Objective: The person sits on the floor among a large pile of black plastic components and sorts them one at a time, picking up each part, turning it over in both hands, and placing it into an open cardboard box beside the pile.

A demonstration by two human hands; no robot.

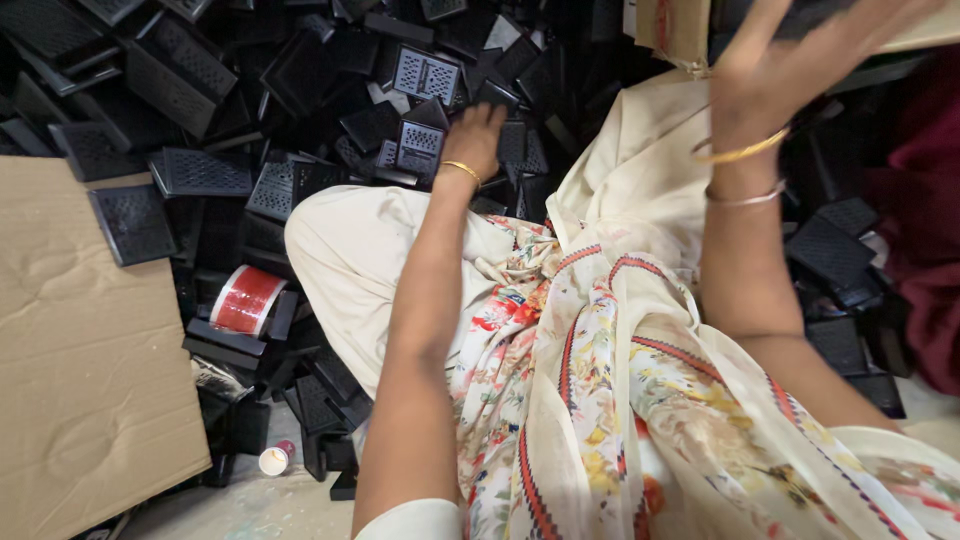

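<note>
Hands over a heap of black plastic grilles on the floor

Left hand point(477, 135) rests curled on the grille heap point(300, 80), grip unclear; right hand point(790, 60) hangs spread and empty right of it. Cardboard sheet point(80, 380) and red tape roll point(246, 299) lie below the heap.

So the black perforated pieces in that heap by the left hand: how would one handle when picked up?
A black perforated piece is probably stiff and light, being thin, flat, holed moulding. The heap is loose, so pulling one out may shift its neighbours. The left hand rests on the pile; a one-handed lift looks likely enough.
</note>
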